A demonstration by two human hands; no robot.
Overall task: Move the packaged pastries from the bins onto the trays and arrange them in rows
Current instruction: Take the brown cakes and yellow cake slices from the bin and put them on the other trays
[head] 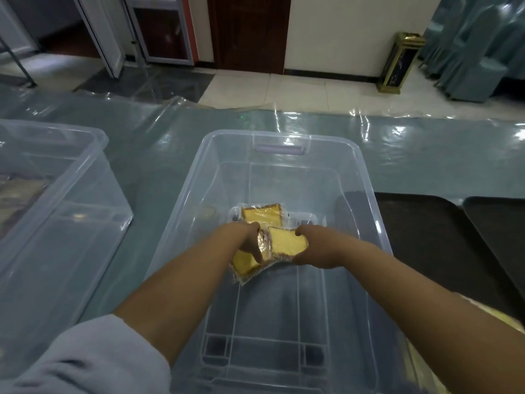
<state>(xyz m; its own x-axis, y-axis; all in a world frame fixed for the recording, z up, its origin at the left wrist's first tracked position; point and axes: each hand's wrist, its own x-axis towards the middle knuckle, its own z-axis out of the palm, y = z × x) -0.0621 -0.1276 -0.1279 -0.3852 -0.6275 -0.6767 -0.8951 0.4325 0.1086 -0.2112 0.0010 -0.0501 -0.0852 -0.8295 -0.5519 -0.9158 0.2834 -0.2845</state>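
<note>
— Both hands are down in the middle bin [366, 177], each with a wrapped cake slice. The right hand [309, 250] has fingers and thumb curled round the edge of one packaged pastry [287, 241]; the left hand [250, 243] pinches a second pastry [244, 263] with a finger laid across its top.

— Which way do they lie?

— The right one runs roughly side to side, its browner crust edge toward the left hand, tilted a little up off the floor of the bin. The left one slants, its long side running from upper right down to lower left, its clear wrapper corner pointing at the near left. The two overlap between the hands.

— Anything else in there?

— A third slice [261, 214] lies flat just beyond the hands, nearly square to the bin. Another clear bin [93, 155] stands to the left on the plastic-covered table [159, 132], and dark trays [426, 223] sit to the right, touching the middle bin's side.
</note>
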